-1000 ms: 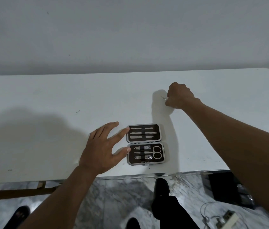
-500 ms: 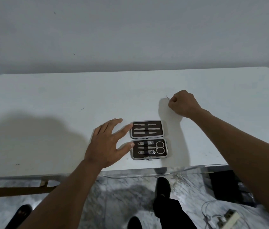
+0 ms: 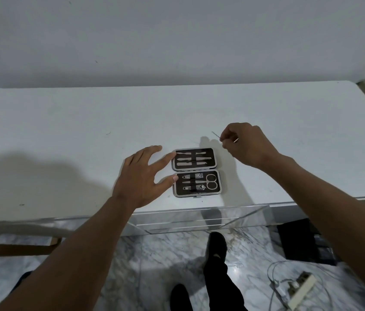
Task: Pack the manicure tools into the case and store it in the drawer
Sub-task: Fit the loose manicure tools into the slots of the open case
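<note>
with the right hand [image 3: 244,144] pinching a thin metal pick [image 3: 216,135] between thumb and fingertips, off the white table [image 3: 87,131] and just behind-right of the open manicure case [image 3: 197,195], aim for a free elastic loop; hard to tell from here which one. with the left hand [image 3: 141,176] spread flat, fingers straight, index tip and thumb touching the case's left edge, brace there so the case cannot slide toward the near table edge. turn the pick parallel to the seated tools and slide it under the strap, clear of the scissors [image 3: 210,184]. then fold the case shut before reaching for the clear drawer [image 3: 199,218] below.
</note>
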Demonstrator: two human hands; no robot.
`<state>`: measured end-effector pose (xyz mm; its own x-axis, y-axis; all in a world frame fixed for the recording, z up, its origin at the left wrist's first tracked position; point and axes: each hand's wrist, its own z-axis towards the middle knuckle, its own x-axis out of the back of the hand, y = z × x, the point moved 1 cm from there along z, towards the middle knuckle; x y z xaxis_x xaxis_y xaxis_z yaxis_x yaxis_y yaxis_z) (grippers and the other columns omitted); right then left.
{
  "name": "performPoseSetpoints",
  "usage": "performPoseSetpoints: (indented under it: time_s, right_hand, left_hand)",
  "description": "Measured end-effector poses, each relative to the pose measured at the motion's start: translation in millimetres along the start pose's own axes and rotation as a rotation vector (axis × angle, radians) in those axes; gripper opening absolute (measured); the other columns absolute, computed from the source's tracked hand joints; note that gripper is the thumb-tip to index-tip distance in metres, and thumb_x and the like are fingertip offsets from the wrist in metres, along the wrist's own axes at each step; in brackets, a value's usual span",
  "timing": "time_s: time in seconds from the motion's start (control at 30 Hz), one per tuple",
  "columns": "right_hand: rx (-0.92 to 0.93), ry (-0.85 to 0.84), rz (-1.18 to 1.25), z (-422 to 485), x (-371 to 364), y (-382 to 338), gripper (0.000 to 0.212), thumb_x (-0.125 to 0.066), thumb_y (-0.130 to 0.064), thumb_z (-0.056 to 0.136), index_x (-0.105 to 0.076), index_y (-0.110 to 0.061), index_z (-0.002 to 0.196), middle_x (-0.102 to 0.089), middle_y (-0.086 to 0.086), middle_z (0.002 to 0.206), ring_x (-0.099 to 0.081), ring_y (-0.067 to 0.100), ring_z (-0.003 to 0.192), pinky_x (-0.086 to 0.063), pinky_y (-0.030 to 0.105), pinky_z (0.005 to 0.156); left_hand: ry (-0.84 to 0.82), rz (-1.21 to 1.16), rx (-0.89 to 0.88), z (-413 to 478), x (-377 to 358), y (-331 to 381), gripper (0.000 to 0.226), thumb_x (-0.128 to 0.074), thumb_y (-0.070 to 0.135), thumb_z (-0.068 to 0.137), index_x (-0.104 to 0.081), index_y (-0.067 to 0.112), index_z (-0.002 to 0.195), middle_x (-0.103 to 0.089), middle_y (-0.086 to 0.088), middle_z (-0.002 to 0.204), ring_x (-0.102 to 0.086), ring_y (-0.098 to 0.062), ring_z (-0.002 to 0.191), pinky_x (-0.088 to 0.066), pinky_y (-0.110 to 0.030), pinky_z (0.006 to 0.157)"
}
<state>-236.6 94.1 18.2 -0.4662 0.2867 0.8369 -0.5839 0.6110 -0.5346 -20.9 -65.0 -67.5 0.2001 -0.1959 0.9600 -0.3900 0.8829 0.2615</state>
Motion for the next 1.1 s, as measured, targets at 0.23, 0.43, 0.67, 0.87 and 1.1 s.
performPoseSetpoints:
  time_s: [0.23, 0.43, 0.67, 0.87, 1.1]
  right_hand:
    - [0.118, -0.037, -0.114, -13.3, -15.5, -1.5, 0.025, -0.048, -0.001, 0.088, -0.070, -0.008, 0.100, -0.070, 0.006, 0.089, -0.060, 0.024, 0.077, -0.050, 0.031, 0.077]
    - [0.203, -0.066, -0.314, -7.0, -17.7, 1.1, 0.029, -0.047, -0.002, 0.085, -0.070, -0.012, 0.099, -0.070, 0.009, 0.101, -0.063, 0.030, 0.091, -0.047, 0.033, 0.075]
    - [0.260, -0.096, -0.391, -2.0, -22.0, -4.0, 0.029, -0.049, -0.001, 0.084, -0.072, -0.011, 0.100, -0.070, 0.013, 0.103, -0.062, 0.033, 0.093, -0.051, 0.037, 0.079]
    - [0.262, -0.112, -0.376, 2.0, -24.5, -9.5, 0.028, -0.051, 0.000, 0.082, -0.072, -0.009, 0.097, -0.069, 0.014, 0.100, -0.061, 0.033, 0.092, -0.048, 0.035, 0.076]
    - [0.264, -0.108, -0.365, 0.8, -26.1, -9.5, 0.028, -0.050, 0.000, 0.084, -0.072, -0.008, 0.098, -0.069, 0.014, 0.101, -0.061, 0.033, 0.093, -0.043, 0.032, 0.074]
  left_hand:
    - [0.000, -0.002, -0.003, 0.6, -2.1, -0.2, 0.062, -0.031, 0.070, 0.089, -0.038, 0.042, 0.144, -0.041, 0.001, 0.150, -0.035, -0.020, 0.138, -0.031, -0.047, 0.109]
    - [0.003, -0.004, -0.002, 0.4, -1.8, -0.7, 0.061, -0.032, 0.070, 0.089, -0.038, 0.043, 0.143, -0.041, 0.002, 0.149, -0.035, -0.019, 0.138, -0.032, -0.046, 0.108]
    - [0.007, -0.006, -0.004, 0.9, -1.6, -1.0, 0.060, -0.033, 0.069, 0.089, -0.037, 0.044, 0.143, -0.041, 0.003, 0.149, -0.035, -0.019, 0.138, -0.032, -0.045, 0.108]
    - [0.007, -0.004, -0.005, 0.8, -1.0, -0.4, 0.060, -0.033, 0.069, 0.089, -0.038, 0.043, 0.143, -0.041, 0.002, 0.149, -0.035, -0.019, 0.138, -0.031, -0.046, 0.109]
    - [0.005, 0.004, -0.003, 1.1, -0.8, -0.7, 0.061, -0.032, 0.069, 0.089, -0.038, 0.043, 0.144, -0.041, 0.002, 0.149, -0.034, -0.019, 0.138, -0.031, -0.044, 0.108]
